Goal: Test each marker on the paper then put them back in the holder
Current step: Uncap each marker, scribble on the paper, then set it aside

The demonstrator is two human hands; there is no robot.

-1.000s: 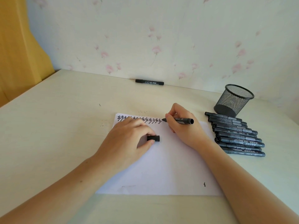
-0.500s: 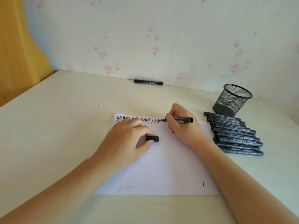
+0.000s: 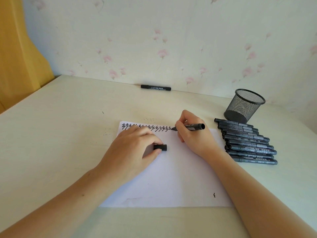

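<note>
A white sheet of paper (image 3: 173, 179) lies on the table with a row of black zigzag marks (image 3: 154, 128) along its top edge. My right hand (image 3: 193, 136) grips an uncapped black marker (image 3: 192, 127), its tip touching the paper at the right end of the row. My left hand (image 3: 132, 148) rests on the paper and pinches the marker's black cap (image 3: 160, 147). Several capped black markers (image 3: 247, 143) lie side by side to the right of the paper. The black mesh holder (image 3: 244, 105) stands upright behind them and looks empty.
One more black marker (image 3: 155, 87) lies against the flowered wall at the back of the table. A small black squiggle (image 3: 214, 195) marks the paper's lower right. A yellow curtain (image 3: 17, 48) hangs at the left. The table (image 3: 60, 126) is pale cream.
The marker tip has stayed at the right end of the zigzag row with only slight motion. The left hand and cap have not moved.
</note>
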